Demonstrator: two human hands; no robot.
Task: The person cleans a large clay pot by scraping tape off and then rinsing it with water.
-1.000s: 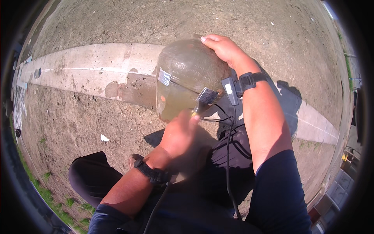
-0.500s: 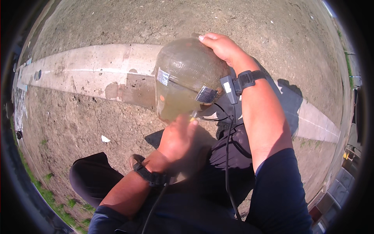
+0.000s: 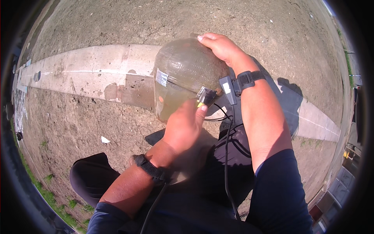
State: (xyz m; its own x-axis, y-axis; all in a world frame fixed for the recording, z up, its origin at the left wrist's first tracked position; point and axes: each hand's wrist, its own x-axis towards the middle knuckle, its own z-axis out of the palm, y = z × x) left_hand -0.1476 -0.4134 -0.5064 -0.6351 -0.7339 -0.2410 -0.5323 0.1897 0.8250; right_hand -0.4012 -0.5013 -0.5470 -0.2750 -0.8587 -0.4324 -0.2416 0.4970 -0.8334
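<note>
A large, rounded, translucent grey-brown container (image 3: 187, 64) lies before me on its side, with a wet-looking sheen. It bears a pale silvery patch (image 3: 161, 78) on its left part and a darker silver-and-black patch (image 3: 207, 93) lower right. My right hand (image 3: 221, 45) grips its upper right side, the thumb on top and other fingers partly hidden. My left hand (image 3: 184, 125) is closed around a small tool with a yellow part (image 3: 200, 105), its end at the lower edge of the darker patch. Most of the tool is hidden by my fingers.
A narrow concrete strip (image 3: 89, 62) with damp stains runs across bare dirt (image 3: 78, 117) beneath the container. Black cables (image 3: 227, 163) hang from my wrist devices past my knees. A white scrap (image 3: 104, 139) lies on the dirt to the left.
My left hand has moved up and slightly right, bringing the small tool from below the darker patch to its lower edge. My right hand stays almost still on the container.
</note>
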